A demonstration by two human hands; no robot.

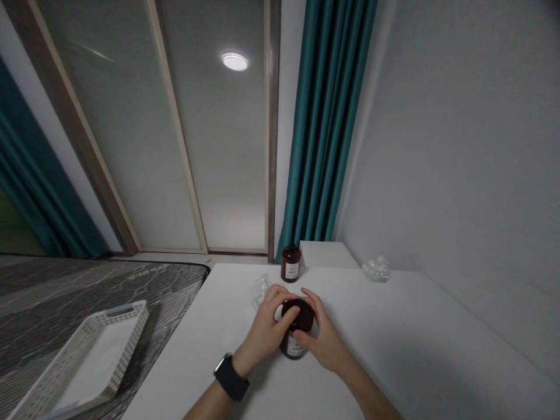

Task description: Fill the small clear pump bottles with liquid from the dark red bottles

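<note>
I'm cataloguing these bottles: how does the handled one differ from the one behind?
The front bottle is held by the left hand and right hand; the back bottle stands untouched. The front bottle looks larger, being nearer; the back bottle smaller. The front bottle's label is partly covered; the back bottle's isn't. Both are dark brown with pale labels.

Glossy, glass-like jars (305, 318) with paper-looking labels (292, 270); smooth, matt table (359, 332); crinkled, shiny plastic wrap (377, 270); matt plastic basket (127, 349); cloth curtains (328, 116); frosted, faintly reflective glass doors (214, 157).
</note>
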